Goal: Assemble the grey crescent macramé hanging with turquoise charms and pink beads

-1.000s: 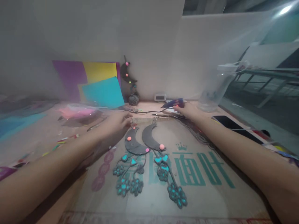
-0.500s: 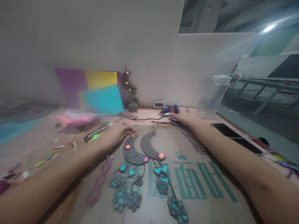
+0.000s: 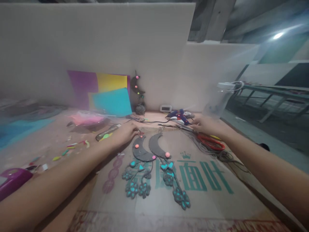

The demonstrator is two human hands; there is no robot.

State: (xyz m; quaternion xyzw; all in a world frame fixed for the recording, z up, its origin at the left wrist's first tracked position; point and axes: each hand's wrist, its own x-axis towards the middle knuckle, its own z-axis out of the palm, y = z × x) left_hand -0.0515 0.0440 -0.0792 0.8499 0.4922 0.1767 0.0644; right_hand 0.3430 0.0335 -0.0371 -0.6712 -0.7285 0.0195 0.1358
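Note:
Two grey felt crescent moons lie flat on a printed cardboard sheet [image 3: 193,203]: the left moon [image 3: 140,153] and the right moon [image 3: 156,146]. Pink and orange pompoms dot them, and grey paw-shaped pendants [image 3: 134,189] with turquoise pads hang off cords below. My left hand [image 3: 130,130] is pinched at the left moon's upper tip, by a tiny reddish bit too small to name. Fingers apart, my right hand [image 3: 205,125] is just right of a dark blue glue gun [image 3: 182,117] with a lit red spot. Below that hand lie red-handled scissors [image 3: 211,142].
Grey cord [image 3: 227,157] is heaped at the right. A clear lidded bottle [image 3: 218,100] stands behind my right hand. Coloured sheets [image 3: 111,101] and a finished-looking moon hanging [image 3: 137,85] lean at the back wall. Left are a utility knife [image 3: 108,132], scraps and a purple tool [image 3: 14,180].
My right hand has let go of the glue gun and drawn back to the right, uncovering its handle and the red scissors. My left hand keeps to the moon's tip. The view has shifted.

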